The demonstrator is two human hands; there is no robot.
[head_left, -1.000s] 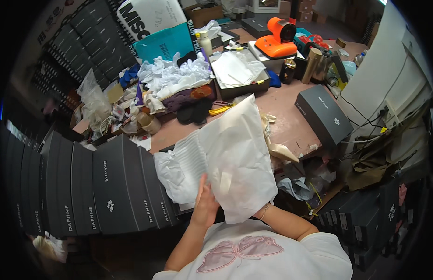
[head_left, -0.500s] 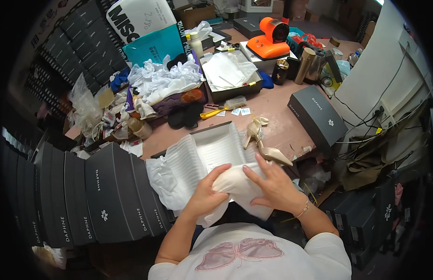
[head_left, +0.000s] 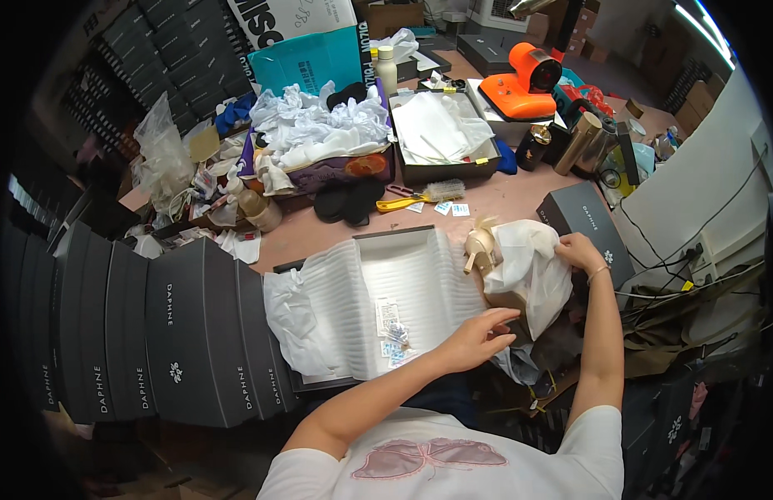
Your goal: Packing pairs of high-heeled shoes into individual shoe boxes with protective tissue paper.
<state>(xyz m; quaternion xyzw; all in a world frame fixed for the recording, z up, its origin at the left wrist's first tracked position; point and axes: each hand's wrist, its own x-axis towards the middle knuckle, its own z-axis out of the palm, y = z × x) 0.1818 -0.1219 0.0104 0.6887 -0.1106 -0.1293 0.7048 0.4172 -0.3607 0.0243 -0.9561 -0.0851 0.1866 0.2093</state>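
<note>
cluttered table point(head_left: 520, 200): left hand point(head_left: 474, 337) outstretched (flat), right hand point(head_left: 576, 250) gripping white cloth point(head_left: 532, 271).

Open box point(head_left: 403, 275) at table centre, small packets point(head_left: 392, 333) inside; stacked boxes point(head_left: 136, 333) to its left, shoe point(head_left: 480, 247) and bag point(head_left: 532, 271) to its right; brush point(head_left: 424, 195) and tray point(head_left: 440, 137) behind it.

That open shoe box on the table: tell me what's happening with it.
The open box, lined with white foam sheet, holds only small packets. The right hand grips a white cloth bag beside a gold high-heeled shoe. The left hand reaches toward them, fingers spread, at the box's right edge.
</note>
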